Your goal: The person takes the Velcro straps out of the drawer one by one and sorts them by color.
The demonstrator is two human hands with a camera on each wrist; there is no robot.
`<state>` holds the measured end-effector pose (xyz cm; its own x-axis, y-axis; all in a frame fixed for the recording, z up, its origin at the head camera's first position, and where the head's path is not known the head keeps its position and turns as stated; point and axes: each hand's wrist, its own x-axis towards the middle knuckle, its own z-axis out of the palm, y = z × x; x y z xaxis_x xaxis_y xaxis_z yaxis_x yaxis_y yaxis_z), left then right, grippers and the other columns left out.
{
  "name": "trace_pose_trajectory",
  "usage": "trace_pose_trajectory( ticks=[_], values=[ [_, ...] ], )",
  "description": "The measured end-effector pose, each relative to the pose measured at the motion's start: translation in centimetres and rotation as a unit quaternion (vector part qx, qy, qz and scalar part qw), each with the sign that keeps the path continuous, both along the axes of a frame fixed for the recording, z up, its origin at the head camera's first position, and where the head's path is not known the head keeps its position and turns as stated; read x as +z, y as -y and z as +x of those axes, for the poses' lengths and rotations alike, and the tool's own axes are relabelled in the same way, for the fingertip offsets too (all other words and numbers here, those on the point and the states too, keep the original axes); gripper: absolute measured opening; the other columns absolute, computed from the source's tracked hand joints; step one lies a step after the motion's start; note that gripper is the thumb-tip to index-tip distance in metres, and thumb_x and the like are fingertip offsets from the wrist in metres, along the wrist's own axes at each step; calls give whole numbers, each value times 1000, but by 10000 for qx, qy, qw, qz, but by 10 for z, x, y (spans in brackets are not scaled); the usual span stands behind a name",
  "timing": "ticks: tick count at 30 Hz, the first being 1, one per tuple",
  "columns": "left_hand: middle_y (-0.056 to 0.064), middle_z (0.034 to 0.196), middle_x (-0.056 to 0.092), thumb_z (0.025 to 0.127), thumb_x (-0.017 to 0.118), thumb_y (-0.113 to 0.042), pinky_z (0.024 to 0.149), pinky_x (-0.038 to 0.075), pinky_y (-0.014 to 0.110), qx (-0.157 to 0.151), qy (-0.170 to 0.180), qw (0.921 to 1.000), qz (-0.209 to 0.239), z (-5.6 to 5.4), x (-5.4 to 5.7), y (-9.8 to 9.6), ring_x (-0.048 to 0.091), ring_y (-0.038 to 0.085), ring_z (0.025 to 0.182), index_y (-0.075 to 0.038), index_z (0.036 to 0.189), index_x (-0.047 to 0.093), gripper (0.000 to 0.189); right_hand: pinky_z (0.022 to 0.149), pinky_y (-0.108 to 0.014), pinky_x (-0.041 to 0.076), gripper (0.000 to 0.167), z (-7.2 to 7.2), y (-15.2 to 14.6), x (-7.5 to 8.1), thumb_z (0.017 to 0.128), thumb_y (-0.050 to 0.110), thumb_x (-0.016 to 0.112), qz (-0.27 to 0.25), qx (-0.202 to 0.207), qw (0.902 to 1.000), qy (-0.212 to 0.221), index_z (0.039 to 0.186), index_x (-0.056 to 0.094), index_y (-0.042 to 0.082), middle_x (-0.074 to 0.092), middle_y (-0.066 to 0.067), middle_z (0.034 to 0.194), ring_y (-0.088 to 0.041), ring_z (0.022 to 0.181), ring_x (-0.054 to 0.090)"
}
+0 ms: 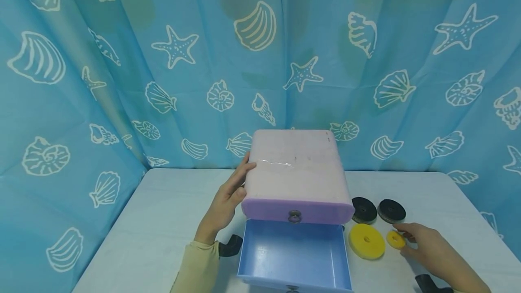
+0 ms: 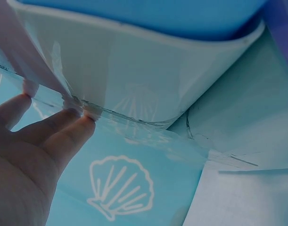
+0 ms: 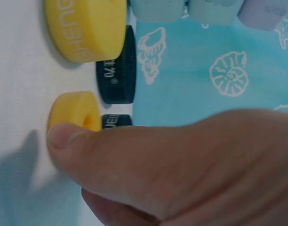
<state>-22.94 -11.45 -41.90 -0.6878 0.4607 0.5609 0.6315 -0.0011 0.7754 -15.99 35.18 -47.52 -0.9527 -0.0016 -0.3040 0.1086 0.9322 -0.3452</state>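
A small drawer cabinet [image 1: 299,168] with a pale pink top and purple upper drawer front stands at the middle of the table. Its blue lower drawer [image 1: 295,252] is pulled out, with no contents visible. My left hand [image 1: 225,202] rests against the cabinet's left side, fingers fairly straight; the left wrist view shows its fingertips [image 2: 87,123] touching clear film there. To the right, my right hand [image 1: 427,248] pinches a small yellow disc [image 1: 395,239] with a centre hole between thumb and fingers. In the right wrist view the thumb [image 3: 63,135] covers part of that disc.
A larger yellow disc [image 1: 367,242] lies between the drawer and my right hand. Behind it are two black discs [image 1: 392,211], one close to the cabinet's right side. A shell-patterned blue curtain [image 1: 220,67] hangs behind the white table [image 1: 163,220].
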Motion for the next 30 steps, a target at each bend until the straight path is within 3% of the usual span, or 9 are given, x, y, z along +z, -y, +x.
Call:
trace_pose_trajectory(
  ticks=[8,16,22,30],
  values=[
    [4,169,9,106,42,-52,117,25,47,57,-14,10000,-67,0,0,0,9,23,154,-15,156,38,62,79,-57,55,58,9,14,23,78,12,86,255,241,9963,-783,127,62,-5,62,-32,117,-46,97,64],
    [2,169,9,106,42,-52,117,25,46,69,-4,10000,-69,0,0,0,9,22,154,-15,156,38,63,79,-57,56,55,20,32,44,81,15,84,224,352,9929,-1111,130,63,0,61,-30,123,-43,96,65],
    [-1,169,10,106,43,-50,116,26,53,53,41,10000,-38,0,0,0,10,23,154,-15,156,37,61,81,-57,56,57,30,44,54,82,20,84,74,357,9906,-1316,131,62,0,62,-28,126,-42,97,65],
    [5,169,10,107,43,-44,114,25,59,-33,11,10000,57,0,2,-1,11,27,154,-11,156,37,59,85,-59,54,60,43,64,68,83,28,84,-212,276,9882,-1495,132,61,3,64,-23,127,-39,101,66]
  ],
)
